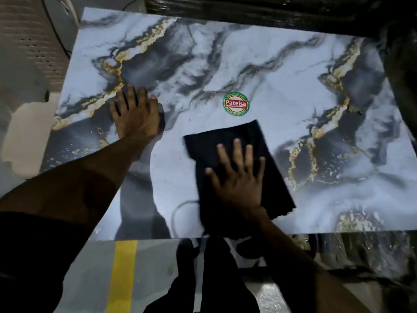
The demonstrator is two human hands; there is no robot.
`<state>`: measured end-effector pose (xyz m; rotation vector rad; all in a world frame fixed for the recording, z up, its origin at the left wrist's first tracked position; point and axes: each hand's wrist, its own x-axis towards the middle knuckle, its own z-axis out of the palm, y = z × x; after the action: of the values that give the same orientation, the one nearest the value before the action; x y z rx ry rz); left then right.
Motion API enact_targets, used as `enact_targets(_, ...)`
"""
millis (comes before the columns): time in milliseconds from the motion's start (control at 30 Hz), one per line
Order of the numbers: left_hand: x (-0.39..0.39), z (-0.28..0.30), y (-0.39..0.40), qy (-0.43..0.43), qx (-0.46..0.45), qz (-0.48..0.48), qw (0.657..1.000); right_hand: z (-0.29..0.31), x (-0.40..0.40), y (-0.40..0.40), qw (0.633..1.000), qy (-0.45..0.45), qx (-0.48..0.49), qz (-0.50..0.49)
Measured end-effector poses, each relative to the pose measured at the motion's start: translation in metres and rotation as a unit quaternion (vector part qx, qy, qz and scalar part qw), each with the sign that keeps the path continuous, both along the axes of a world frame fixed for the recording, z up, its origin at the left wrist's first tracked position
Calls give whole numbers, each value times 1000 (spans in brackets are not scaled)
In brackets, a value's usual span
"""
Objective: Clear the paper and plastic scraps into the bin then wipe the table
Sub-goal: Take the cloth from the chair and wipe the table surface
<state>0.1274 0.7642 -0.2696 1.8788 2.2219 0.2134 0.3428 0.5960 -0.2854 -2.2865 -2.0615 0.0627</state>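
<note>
Bench wiped with a dark cloth under the right hand.

The cloth [237, 168] was laid flat on the near middle of the bench [203, 53] and was pressed down by the right hand [239, 177], fingers spread and straight, nothing clamped; the wide palm was probably meant to keep the whole cloth in contact. The left hand [135, 116] was set flat and open on the bench's left part, well apart from the cloth, likely as a brace. No paper or plastic scraps were seen on the top, so the clearing step was judged done. A round sticker [236, 104] was seen just beyond the cloth's far edge; a few small specks [180, 158] near the cloth remained to be wiped. No bin was in view.
</note>
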Motion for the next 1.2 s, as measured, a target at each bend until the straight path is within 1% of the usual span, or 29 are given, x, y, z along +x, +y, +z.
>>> enact_targets(67,-2,3,1,-2,-16,-9,1000,3,49,2,996,-21,-32,-83)
enact_targets(167,-6,8,-1,-35,-39,-32,998,17,108,6,971,20,-103,-217)
enact_targets(233,-6,9,-7,-55,-54,-65,995,16,108,10,959,40,-100,-263)
enact_targets(267,-5,11,-13,-64,-58,-85,993,14,94,9,959,30,-86,-268)
enact_targets(300,-3,14,-20,-82,-62,-95,990,11,71,5,967,12,-54,-248)
enact_targets(367,4,23,-32,-160,-74,-73,982,8,12,-11,988,-4,-9,-157)
enact_targets(400,6,25,-36,-185,-84,-50,978,6,-19,-24,995,-3,-6,-103)
enact_targets(433,8,25,-40,-188,-94,-34,977,6,-46,-37,998,3,-9,-58)
enact_targets(467,8,22,-44,-165,-103,-36,980,9,-66,-48,1000,12,-15,-20)
enact_targets(500,8,17,-46,-125,-110,-55,985,12,-76,-56,1000,18,-20,9)
enact_targets(567,5,7,-48,-43,-121,-108,986,9,-64,-65,999,19,-25,37)
enact_targets(600,5,6,-48,-36,-128,-113,985,6,-46,-68,999,21,-23,24)
enact_targets(633,5,6,-46,-45,-137,-108,984,3,-24,-71,999,20,-25,-11)
enact_targets(700,7,9,-47,-55,-144,-97,983,2,24,-71,993,6,-28,-113)
enact_targets(733,7,10,-48,-58,-138,-95,984,4,48,-68,986,6,-38,-165)
enact_targets(800,7,8,-50,-40,-114,-113,986,12,91,-58,963,34,-89,-254)
enact_targets(867,7,7,-52,-24,-101,-128,986,19,112,-46,939,62,-114,-319)
enact_targets(900,7,8,-51,-33,-105,-121,986,17,111,-41,934,62,-108,-336)
enact_targets(933,8,8,-51,-44,-113,-113,986,14,100,-40,936,46,-93,-337)
enact_targets(967,7,8,-50,-45,-118,-114,985,11,83,-40,947,25,-63,-314)
enact_targets(1000,8,9,-50,-40,-120,-119,985,8,59,-43,963,10,-38,-267)
enact_targets(1067,9,9,-52,-29,-111,-125,985,7,9,-53,990,-1,-26,-138)
enact_targets(1133,14,6,-58,-14,-73,-111,991,10,-21,-62,999,3,-24,-37)
enact_targets(1200,26,5,-64,-9,-36,-82,996,11,-10,-59,999,1,-27,26)
